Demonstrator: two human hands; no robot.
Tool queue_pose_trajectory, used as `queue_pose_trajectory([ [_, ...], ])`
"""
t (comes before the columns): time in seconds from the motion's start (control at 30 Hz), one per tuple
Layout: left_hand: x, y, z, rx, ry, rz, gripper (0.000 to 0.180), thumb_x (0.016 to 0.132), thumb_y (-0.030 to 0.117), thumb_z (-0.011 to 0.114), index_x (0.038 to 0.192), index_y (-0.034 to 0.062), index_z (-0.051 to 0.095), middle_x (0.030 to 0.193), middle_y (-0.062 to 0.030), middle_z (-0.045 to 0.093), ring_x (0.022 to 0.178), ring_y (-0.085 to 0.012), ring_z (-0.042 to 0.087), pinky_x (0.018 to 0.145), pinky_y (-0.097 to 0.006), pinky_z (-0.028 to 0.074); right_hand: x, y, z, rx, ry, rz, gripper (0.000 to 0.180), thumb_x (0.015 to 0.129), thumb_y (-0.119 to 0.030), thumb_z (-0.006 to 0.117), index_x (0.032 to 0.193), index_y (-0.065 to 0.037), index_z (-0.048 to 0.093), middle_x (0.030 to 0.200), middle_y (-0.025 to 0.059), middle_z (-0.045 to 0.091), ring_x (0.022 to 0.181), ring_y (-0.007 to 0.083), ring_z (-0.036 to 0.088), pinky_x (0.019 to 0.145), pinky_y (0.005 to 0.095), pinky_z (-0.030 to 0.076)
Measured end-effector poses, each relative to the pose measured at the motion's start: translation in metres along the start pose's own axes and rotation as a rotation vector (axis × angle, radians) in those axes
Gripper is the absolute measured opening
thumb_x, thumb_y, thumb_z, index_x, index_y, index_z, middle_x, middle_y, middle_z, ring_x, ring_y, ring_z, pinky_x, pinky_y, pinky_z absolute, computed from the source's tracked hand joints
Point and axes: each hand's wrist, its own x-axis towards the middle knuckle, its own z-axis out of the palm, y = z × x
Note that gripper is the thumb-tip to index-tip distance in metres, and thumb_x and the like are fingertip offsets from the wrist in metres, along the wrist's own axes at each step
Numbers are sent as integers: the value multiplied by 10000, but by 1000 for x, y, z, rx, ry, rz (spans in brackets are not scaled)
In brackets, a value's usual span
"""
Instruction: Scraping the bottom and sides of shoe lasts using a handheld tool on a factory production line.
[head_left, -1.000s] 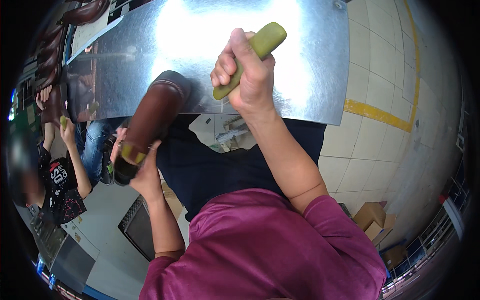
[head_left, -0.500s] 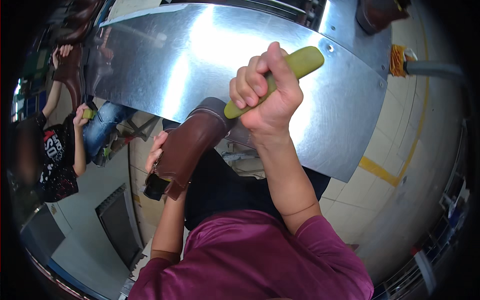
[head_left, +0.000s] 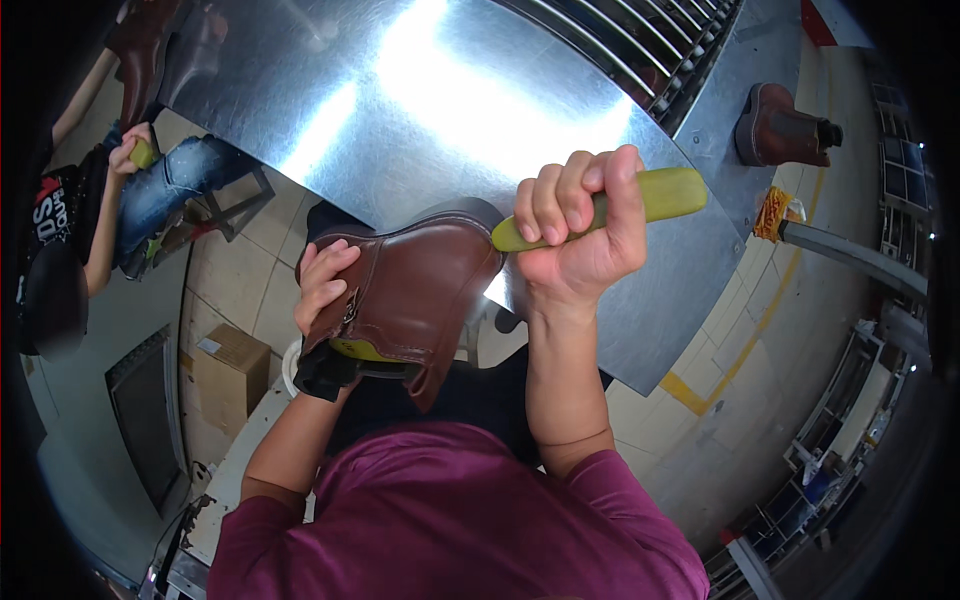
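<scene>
A brown leather ankle boot [head_left: 410, 285] is tilted in front of me at the near edge of the metal table, its opening toward my body. My left hand [head_left: 325, 285] grips its side by the zipper, fingers over the leather and the thumb out of sight. Black material and a yellow-green lining show at the opening. My right hand [head_left: 590, 220] is closed round a smooth, rounded yellow-green bar [head_left: 665, 193]. The bar's left tip meets the boot's heel end, just below the dark sole edge; whether it presses there I cannot tell.
The shiny metal table [head_left: 330, 100] lies ahead, with a roller conveyor [head_left: 640, 50] beyond it. Another brown boot [head_left: 785, 128] stands at the far right. To the left, a co-worker's hand [head_left: 130, 150] holds a similar bar beside a boot [head_left: 140, 60]. A cardboard box [head_left: 230, 365] sits on the floor.
My view has turned. The boot has rolled in my left hand so its zipper side shows more. The bar in my right hand lies flatter, still at the heel end.
</scene>
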Motion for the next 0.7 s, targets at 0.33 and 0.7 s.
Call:
queue_pose_trajectory([
  [0.33,9,-15,-17,4,-86,40,514,913,183,765,1248,125,381,1300,-212,623,1250,-343,611,1169,-600,349,5,10,1,-4,-129,276,283,1041,-267,535,808,-110,505,542,-31,372,403,94,334,383,270,312],
  [0.7,4,-23,-20,-10,-105,76,455,954,228,719,1266,151,397,1310,-203,623,1255,-356,604,1185,-620,306,-6,-5,-9,41,38,127,321,1061,-261,510,774,-119,495,524,-17,396,377,105,335,379,285,314],
])
